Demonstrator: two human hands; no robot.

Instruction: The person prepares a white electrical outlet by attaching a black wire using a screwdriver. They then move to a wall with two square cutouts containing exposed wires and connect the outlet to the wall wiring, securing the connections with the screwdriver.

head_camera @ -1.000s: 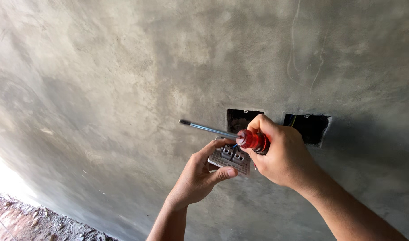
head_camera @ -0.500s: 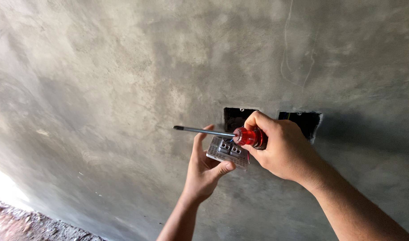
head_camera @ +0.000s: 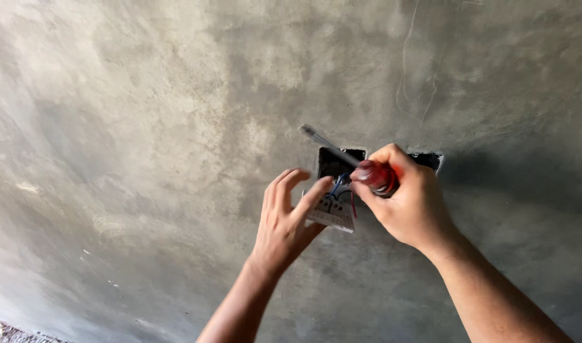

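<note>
Head view shows a grey plaster wall (head_camera: 145, 127) that fills almost the whole picture. Going from the left, the left hand (head_camera: 288, 219) is raised to the wall with its fingers (head_camera: 284, 184) spread apart and slightly curled. A second ago this hand is closed under the switch module; now it has loosened, and only the thumb and the palm seem to support the switch module (head_camera: 332, 213) from the side. The module hangs just in front of the wall box (head_camera: 332, 162), and blue and red wires (head_camera: 342, 187) go from it into the dark opening. To the right, the right hand (head_camera: 405, 203) is clamped on the red handle of the screwdriver (head_camera: 373, 176). Its shaft lay nearly level before; now it points up and to the left, across the box. I judge that the screwdriver is off the terminals and the left hand is changing its grip. A second box (head_camera: 430, 159) is partly hidden behind the right hand.
</note>
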